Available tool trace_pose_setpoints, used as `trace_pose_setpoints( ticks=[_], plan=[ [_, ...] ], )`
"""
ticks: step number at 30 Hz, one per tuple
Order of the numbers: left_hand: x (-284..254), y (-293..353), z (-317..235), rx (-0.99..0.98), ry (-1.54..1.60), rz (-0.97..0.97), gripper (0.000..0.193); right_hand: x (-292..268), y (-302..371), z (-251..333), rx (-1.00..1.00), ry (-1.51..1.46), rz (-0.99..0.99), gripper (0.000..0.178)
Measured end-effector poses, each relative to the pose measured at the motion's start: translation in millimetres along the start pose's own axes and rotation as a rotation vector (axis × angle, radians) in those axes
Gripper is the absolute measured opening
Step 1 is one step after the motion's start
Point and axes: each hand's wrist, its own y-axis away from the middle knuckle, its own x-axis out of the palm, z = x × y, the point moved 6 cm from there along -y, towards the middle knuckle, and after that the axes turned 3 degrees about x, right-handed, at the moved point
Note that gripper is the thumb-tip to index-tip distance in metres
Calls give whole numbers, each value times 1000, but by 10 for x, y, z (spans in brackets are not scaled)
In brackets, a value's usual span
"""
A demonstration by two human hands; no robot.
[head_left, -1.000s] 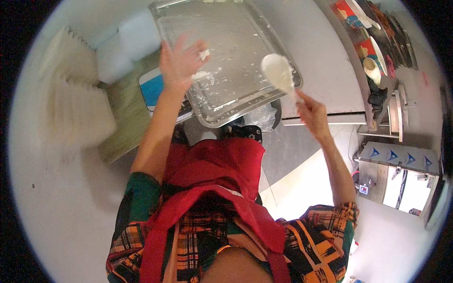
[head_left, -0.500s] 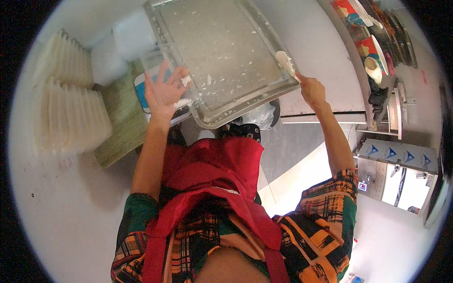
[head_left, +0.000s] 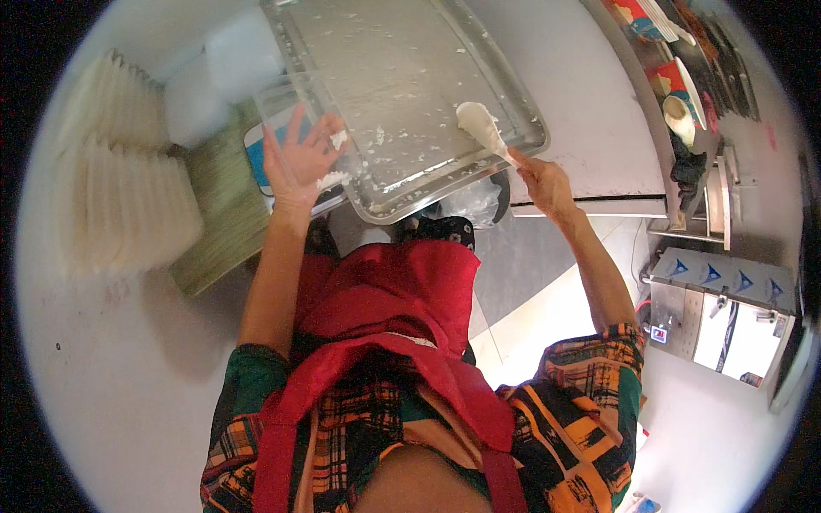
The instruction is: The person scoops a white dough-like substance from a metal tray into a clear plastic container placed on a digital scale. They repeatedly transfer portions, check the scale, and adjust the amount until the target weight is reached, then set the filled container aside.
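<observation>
My right hand (head_left: 545, 186) grips the handle of a white paddle-shaped spoon (head_left: 481, 125), its broad head over the near right part of a large metal tray (head_left: 402, 81). White crumbs, perhaps rice, are scattered on the tray floor and rim. At the tray's left side, my left hand (head_left: 299, 161) supports a clear plastic container (head_left: 352, 154) from below, palm up. Its spread fingers show through the plastic. Small white clumps (head_left: 332, 179) are in the container near the palm.
Stacked whitish containers (head_left: 128, 197) stand at the left, beside a greenish wood-grain board (head_left: 224, 209). A blue and white item (head_left: 255, 154) lies beneath my left hand. Right of the tray is a white surface (head_left: 590, 120), then a shelf with red-and-blue packages (head_left: 676, 81). A metal box (head_left: 718, 308) stands lower right.
My right hand has moved slightly left and nearer, bringing the spoon's head from the tray's right rim inward over its floor. The left hand and container have barely moved.
</observation>
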Motion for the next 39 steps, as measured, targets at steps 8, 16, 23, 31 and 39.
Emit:
trace_pose_setpoints(
  ticks=[8,16,23,31,39],
  plan=[
    [-66,-7,-87,46,-17,113,76,217,28,97,142,-415,163,38],
    [-127,1,-215,68,-1,107,75,172,-243,680,68,-612,268,36],
    [-149,13,-216,87,-36,69,79,122,-513,1019,-353,-65,91,37],
    [-204,14,-232,88,-24,90,82,85,-452,1267,-386,-9,266,36],
    [-222,80,-277,100,-22,24,76,293,-166,1248,-287,-257,343,38]
  ],
)
